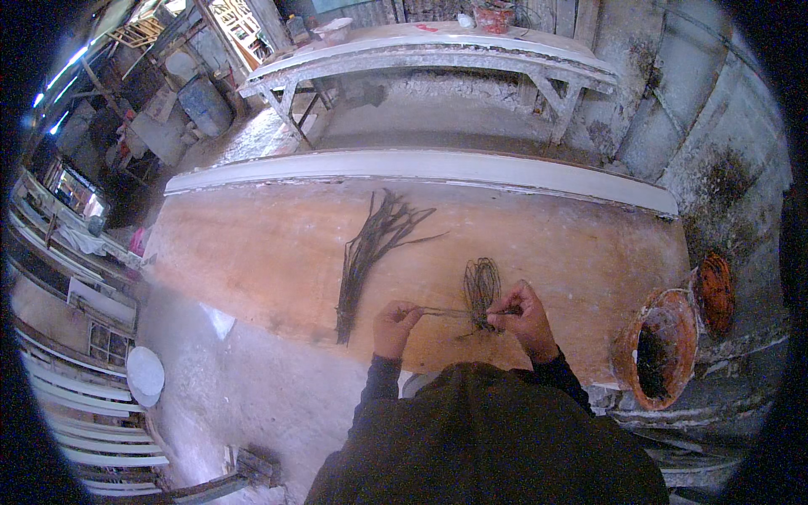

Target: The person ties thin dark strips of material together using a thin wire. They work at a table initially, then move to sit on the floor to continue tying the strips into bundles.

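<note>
A looped coil of thin, dark, wire-like strand (481, 284) lies on the wooden tabletop (252, 236) in front of me. My left hand (394, 326) is closed in a pinch on thin strands that stretch right to the coil's near end. At that end, my right hand (525, 321) is also closed, thumb and fingers pinching the coil's dark strand. Left of the coil rests a long bundle of dark, thin strips (360, 269), gathered at its near end and fanned out at the far one. Neither hand touches it.
A white raised strip (404, 166) runs along the table's far edge. Two orange buckets (660, 352) (715, 295) stand at the right, the nearer with a dark inside. Farther back is a long bench (421, 61). White lengths (93, 421) are racked at the left.
</note>
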Tool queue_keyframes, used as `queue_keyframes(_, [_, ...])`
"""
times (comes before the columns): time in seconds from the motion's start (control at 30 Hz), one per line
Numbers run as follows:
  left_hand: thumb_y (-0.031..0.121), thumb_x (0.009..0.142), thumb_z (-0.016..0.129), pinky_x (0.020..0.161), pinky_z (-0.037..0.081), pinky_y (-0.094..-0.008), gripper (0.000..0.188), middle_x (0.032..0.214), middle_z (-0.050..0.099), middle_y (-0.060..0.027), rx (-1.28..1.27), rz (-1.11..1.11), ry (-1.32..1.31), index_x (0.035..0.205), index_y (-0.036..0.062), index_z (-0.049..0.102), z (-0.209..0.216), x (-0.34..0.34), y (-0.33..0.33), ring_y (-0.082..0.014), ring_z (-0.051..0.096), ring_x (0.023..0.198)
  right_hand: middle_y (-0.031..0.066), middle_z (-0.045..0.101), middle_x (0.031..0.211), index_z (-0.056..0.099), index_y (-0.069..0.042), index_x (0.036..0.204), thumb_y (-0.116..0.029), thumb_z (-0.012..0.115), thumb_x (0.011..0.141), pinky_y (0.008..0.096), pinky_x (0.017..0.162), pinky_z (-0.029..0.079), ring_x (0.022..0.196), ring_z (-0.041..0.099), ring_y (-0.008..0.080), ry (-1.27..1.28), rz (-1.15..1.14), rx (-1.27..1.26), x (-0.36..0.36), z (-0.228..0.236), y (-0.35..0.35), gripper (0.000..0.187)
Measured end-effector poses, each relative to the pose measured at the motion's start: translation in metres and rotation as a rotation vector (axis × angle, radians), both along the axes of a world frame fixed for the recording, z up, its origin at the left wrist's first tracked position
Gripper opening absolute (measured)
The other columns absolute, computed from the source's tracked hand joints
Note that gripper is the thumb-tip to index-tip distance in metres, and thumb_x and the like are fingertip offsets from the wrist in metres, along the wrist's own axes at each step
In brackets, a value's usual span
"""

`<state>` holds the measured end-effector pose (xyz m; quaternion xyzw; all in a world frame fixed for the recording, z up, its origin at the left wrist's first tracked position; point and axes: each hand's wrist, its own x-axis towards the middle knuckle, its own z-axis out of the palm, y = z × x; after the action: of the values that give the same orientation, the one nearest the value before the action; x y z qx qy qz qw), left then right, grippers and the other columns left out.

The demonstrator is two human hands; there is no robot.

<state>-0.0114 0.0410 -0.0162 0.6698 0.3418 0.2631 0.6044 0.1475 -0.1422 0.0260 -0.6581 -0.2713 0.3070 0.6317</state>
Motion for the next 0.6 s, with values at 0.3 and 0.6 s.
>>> queue_keyframes(0.3, [0.009,0.072,0.061,0.049,0.040,-0.0197,0.004,0.066,0.056,-0.0004,-0.048,0.031,0.041,0.075,0.0065,0.059,0.010,0.005,-0.006,-0.0070,0.050,0.056,0.0098,0.058,0.086,0.044,-0.007,0.096,-0.014,0.068,0.067,0.0325,0.074,0.043,0.085,0.056,0.0229,0.770,0.486,0.324,-0.016,0.034,0.002,0.038])
queue_keyframes(0.6, [0.011,0.073,0.062,0.060,0.042,-0.0233,0.008,0.073,0.058,-0.0013,0.167,-0.199,0.088,0.077,0.0044,0.059,-0.016,0.008,-0.020,-0.0097,0.052,0.066,0.0035,0.054,0.072,0.047,-0.008,0.088,-0.004,0.067,0.065,0.0274,0.065,0.042,0.070,0.054,0.0152,0.199,0.368,0.100,-0.001,0.011,-0.003,0.031])
